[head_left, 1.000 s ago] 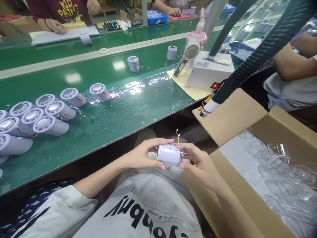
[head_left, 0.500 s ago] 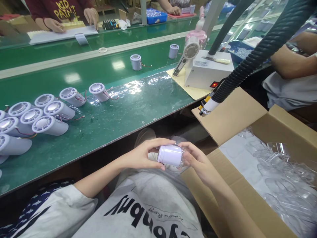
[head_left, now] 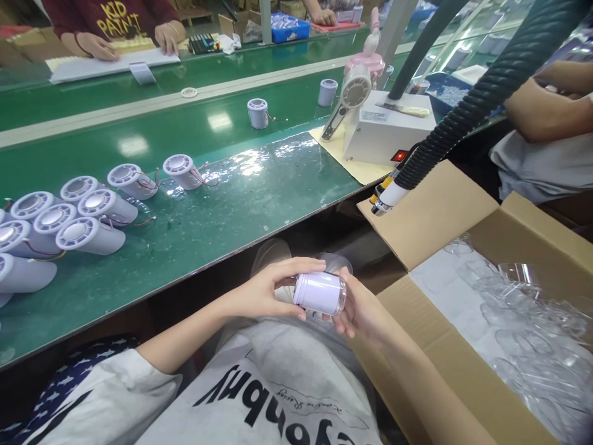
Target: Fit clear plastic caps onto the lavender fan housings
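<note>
Over my lap, below the bench edge, both hands hold one white plastic cylinder [head_left: 319,292] lying on its side. My left hand [head_left: 266,290] grips its left end between thumb and fingers. My right hand [head_left: 360,307] cups the right end, where a clear plastic cap [head_left: 341,292] sits against the cylinder. The fingers of both hands are wrapped round the part. The part's wires are out of sight.
Several white cylinders with wires [head_left: 74,213] lie at the left of the green bench [head_left: 241,191]. Two more [head_left: 258,113] stand on the conveyor. A white box machine [head_left: 384,127], a black ribbed hose [head_left: 467,105], and an open carton of clear parts [head_left: 509,296] are at right. Other people's hands [head_left: 169,36] work nearby.
The red and yellow wire ends that stuck up above the cylinder are gone from view. My right hand has closed in over the right end with the clear cap.
</note>
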